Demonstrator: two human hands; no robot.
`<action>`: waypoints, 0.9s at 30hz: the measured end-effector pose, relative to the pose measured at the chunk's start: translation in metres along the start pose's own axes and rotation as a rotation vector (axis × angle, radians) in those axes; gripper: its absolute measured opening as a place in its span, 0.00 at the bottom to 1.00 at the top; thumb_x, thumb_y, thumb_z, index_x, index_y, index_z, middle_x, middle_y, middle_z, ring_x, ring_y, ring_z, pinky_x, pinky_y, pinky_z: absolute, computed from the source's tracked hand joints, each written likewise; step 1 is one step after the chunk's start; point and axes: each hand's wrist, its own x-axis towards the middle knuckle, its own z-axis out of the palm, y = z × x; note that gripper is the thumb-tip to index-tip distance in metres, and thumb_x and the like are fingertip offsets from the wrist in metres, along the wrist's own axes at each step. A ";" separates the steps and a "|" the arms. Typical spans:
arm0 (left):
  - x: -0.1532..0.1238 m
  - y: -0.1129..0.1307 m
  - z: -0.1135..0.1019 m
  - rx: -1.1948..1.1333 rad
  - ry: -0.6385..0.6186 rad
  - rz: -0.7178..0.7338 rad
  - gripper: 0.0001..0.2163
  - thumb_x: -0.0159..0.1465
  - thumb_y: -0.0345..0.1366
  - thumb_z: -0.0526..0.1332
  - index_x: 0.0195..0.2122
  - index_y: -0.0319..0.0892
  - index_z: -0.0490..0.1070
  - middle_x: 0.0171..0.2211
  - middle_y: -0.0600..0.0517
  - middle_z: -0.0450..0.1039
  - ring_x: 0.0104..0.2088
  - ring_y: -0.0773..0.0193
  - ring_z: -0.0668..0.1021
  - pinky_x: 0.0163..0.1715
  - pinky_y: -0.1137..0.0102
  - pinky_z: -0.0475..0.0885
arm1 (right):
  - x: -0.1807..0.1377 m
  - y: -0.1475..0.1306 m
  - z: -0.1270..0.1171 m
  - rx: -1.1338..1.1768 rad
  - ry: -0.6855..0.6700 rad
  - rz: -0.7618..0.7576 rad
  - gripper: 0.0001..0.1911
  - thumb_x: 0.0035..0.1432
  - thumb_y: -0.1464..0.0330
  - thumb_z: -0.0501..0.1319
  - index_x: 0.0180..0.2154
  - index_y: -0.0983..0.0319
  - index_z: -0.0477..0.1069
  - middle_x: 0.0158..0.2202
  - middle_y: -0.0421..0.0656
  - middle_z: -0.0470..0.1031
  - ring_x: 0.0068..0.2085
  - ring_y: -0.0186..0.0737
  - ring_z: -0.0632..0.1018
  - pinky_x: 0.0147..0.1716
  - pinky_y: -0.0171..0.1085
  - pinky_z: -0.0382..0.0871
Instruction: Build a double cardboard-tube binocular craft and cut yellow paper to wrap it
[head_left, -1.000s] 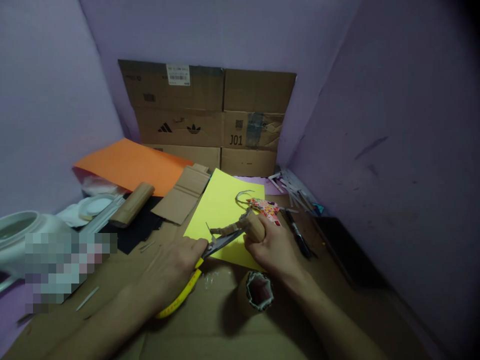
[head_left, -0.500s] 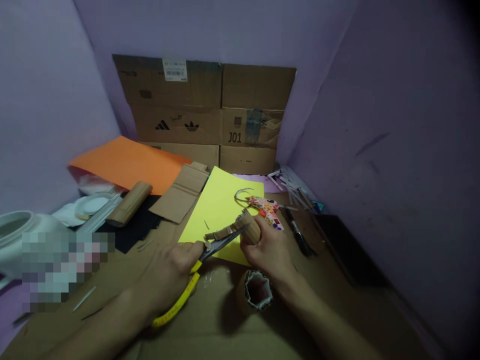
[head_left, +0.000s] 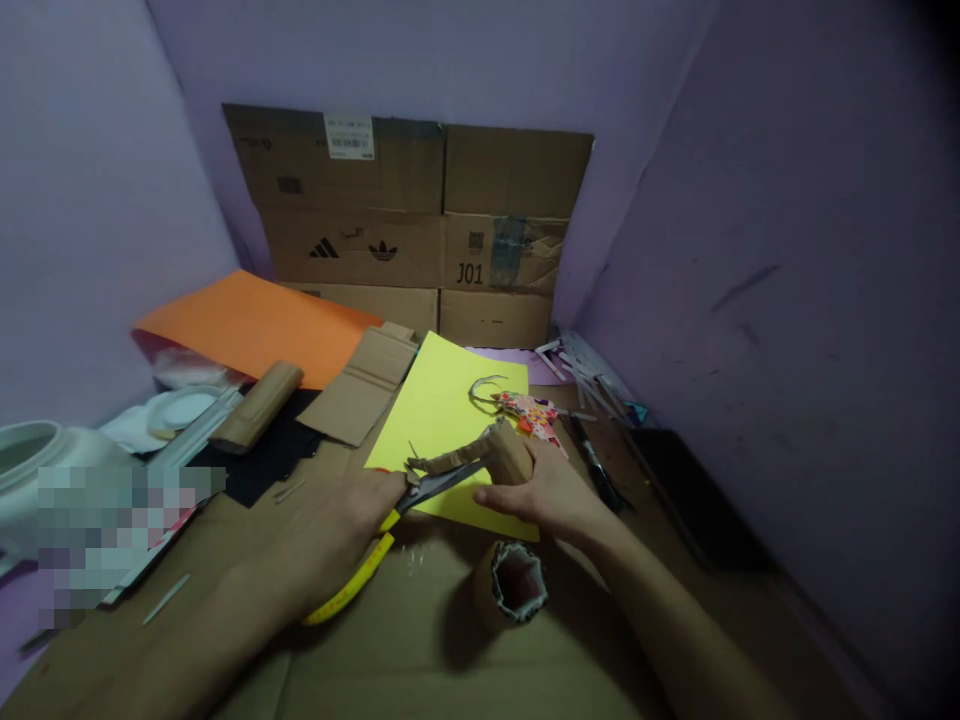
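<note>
Over the lower part of the yellow sheet, we hold a cardboard roll in our right hand, the palm behind it and the thumb stretched out beneath, towards the sheet's middle. A torn-looking strip juts from the roll's upper end, leftwards across the sheet. Our left hand, at the sheet's lower left corner, is closed around the scissors; their yellow handle hangs below our fingers, and the blades run under the strip to the roll. How far apart the blades stand, we cannot tell. Just below the sheet's near edge, a tube stands upright, its ragged mouth towards us. On the sheet's right side we see a floral piece, and right of the sheet a pen and, farther out, a dark slab. Left of the sheet lie a flat card, a second roll and an orange sheet; well left of it is a white pot.
</note>
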 end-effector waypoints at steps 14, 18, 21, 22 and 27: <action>-0.003 -0.007 0.012 0.411 0.116 0.099 0.10 0.55 0.24 0.52 0.34 0.43 0.69 0.22 0.54 0.69 0.24 0.63 0.71 0.22 0.70 0.53 | -0.003 0.008 0.018 -0.248 0.207 -0.150 0.10 0.40 0.68 0.62 0.30 0.61 0.70 0.25 0.39 0.73 0.26 0.38 0.72 0.25 0.35 0.63; -0.004 -0.006 0.013 0.419 0.138 0.108 0.08 0.54 0.24 0.53 0.30 0.42 0.68 0.20 0.55 0.67 0.22 0.64 0.69 0.21 0.71 0.51 | -0.003 0.010 0.019 -0.291 0.240 -0.142 0.09 0.40 0.68 0.62 0.30 0.60 0.69 0.25 0.39 0.73 0.26 0.38 0.71 0.24 0.35 0.63; -0.006 -0.004 0.014 0.301 0.090 0.082 0.08 0.56 0.24 0.52 0.29 0.42 0.68 0.22 0.55 0.69 0.22 0.65 0.71 0.21 0.72 0.52 | -0.003 0.012 0.022 -0.316 0.281 -0.119 0.08 0.39 0.68 0.61 0.28 0.60 0.68 0.24 0.39 0.73 0.25 0.38 0.71 0.23 0.35 0.62; -0.006 -0.004 0.014 0.265 0.074 0.062 0.08 0.57 0.24 0.52 0.30 0.42 0.68 0.22 0.55 0.69 0.22 0.65 0.71 0.21 0.73 0.53 | -0.003 0.012 0.023 -0.319 0.294 -0.110 0.08 0.39 0.69 0.61 0.28 0.60 0.67 0.24 0.39 0.72 0.25 0.38 0.71 0.23 0.35 0.62; -0.003 -0.006 0.011 0.150 0.040 0.033 0.09 0.60 0.28 0.52 0.37 0.44 0.70 0.24 0.55 0.71 0.24 0.65 0.72 0.21 0.75 0.56 | -0.002 0.006 0.014 -0.290 0.287 -0.136 0.10 0.41 0.65 0.63 0.30 0.60 0.69 0.25 0.40 0.72 0.27 0.40 0.71 0.27 0.37 0.64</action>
